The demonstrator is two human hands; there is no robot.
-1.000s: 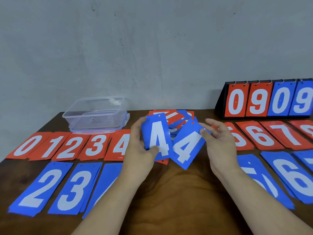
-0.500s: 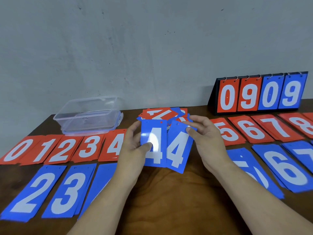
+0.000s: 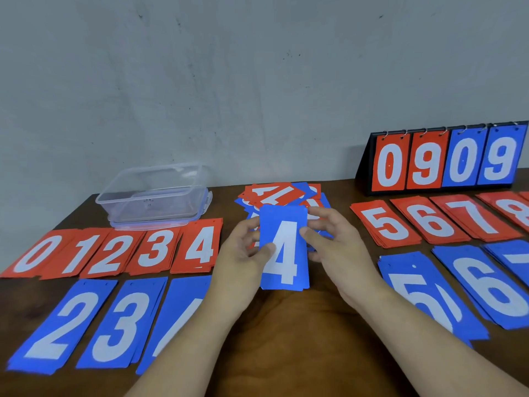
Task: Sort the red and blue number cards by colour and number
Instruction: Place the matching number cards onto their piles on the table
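- We saw both hands holding a blue 4 card [image 3: 283, 247] upright above the middle of the brown table [image 3: 286, 345], just in front of a loose mixed pile [image 3: 279, 193] of red and blue cards.
- The card was a plain blue rectangle with a bold white 4, face toward us.
- The left hand [image 3: 243, 253] pinched its left edge, thumb on the face beside the digit and fingers curled behind.
- The right hand [image 3: 335, 250] pinched the right edge the same way.
- The red piles 0 to 4 [image 3: 111, 253] lay in a row at left, with the blue 2 pile [image 3: 63, 325] and the blue 3 pile [image 3: 123, 325] nearer us.
- At right lay the red piles 5 to 8 [image 3: 429, 222], the blue 5 pile [image 3: 423, 293] and the blue 6 pile [image 3: 495, 287].
- A clear plastic box [image 3: 154, 193] and a scoreboard [image 3: 446, 159] reading 0909 stood at the back.
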